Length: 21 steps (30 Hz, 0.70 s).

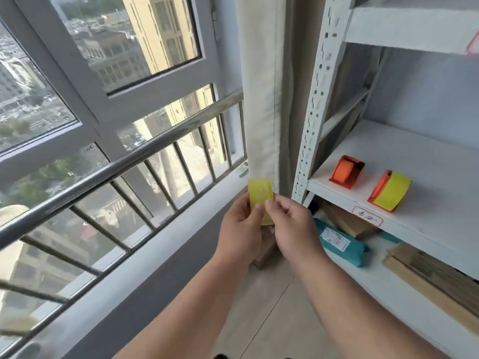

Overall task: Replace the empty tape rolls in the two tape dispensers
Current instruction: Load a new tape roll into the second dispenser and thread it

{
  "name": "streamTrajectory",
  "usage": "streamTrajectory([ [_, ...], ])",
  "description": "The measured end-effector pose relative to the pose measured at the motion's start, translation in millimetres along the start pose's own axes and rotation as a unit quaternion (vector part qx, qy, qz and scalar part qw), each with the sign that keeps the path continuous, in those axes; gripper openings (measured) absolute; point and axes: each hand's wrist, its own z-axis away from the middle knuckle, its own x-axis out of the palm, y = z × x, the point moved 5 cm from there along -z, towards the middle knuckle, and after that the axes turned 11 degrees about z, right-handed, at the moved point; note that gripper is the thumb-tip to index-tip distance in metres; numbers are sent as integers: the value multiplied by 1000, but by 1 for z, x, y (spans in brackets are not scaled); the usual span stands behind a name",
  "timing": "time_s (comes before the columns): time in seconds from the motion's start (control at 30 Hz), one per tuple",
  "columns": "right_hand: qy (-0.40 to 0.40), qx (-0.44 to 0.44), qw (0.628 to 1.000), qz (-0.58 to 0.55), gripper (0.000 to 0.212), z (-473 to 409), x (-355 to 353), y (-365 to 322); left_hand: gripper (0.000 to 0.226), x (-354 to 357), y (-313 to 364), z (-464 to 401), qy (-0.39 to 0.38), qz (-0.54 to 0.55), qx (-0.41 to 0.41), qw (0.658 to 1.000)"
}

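Both hands up in front of the curtain (261, 99), yellow tape roll (260, 198) between them. Left hand (242, 226) grips it from the left, thumb on the face; right hand (293, 229) pinches its right edge, fingers curled. Two orange dispensers sit on the white shelf (427, 177) to my right: far one (347, 172) shows no tape, near one (390, 191) carries a yellow roll. Teal pouch (342, 242) on the shelf below.

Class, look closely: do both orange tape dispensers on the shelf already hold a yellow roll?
No: only the right dispenser carries a yellow roll, the left dispenser shows none.
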Motion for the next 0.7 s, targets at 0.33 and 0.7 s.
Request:
streamTrajectory([
  [0.33, 166, 36, 985, -31, 21, -43, -8, 5, 24, 19, 11, -78, -184, -36, 1, 982],
  [0.7, 296, 82, 947, -93, 21, -40, -29, 19, 21, 40, 7, -118, -295, 0, -56, 954],
])
